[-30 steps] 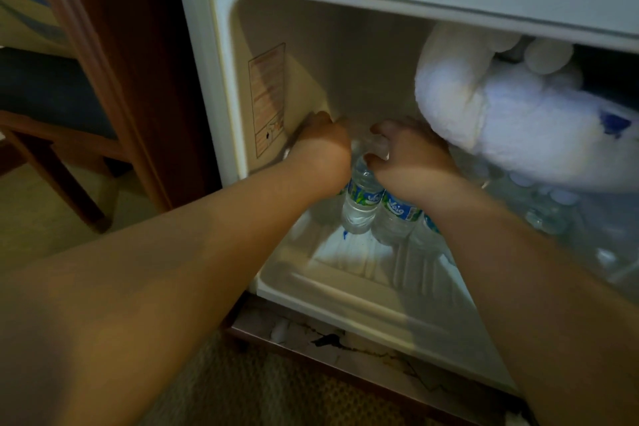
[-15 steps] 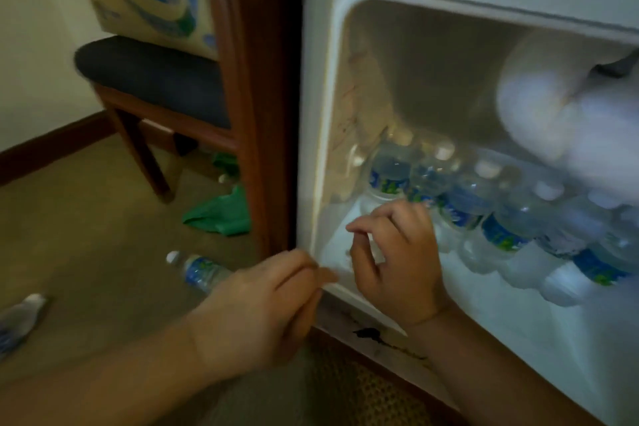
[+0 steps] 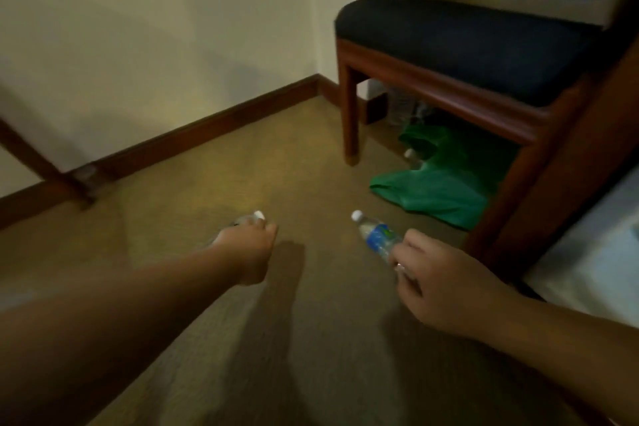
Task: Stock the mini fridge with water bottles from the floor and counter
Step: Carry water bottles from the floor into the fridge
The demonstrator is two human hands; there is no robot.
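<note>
Tan carpet (image 3: 193,162) is running to a cream wall. The left hand (image 3: 247,247) is closing its grip round a white-capped bottle (image 3: 254,218), mostly hidden, low over the floor. The right hand (image 3: 435,284) is gripping a clear water bottle (image 3: 375,237), blue-labelled, cap pointing away, near a green bag (image 3: 439,183) under the chair (image 3: 460,45).

Clear plastic bottle (image 3: 375,237), matt carpet (image 3: 207,176), glossy wooden chair (image 3: 349,107).
</note>
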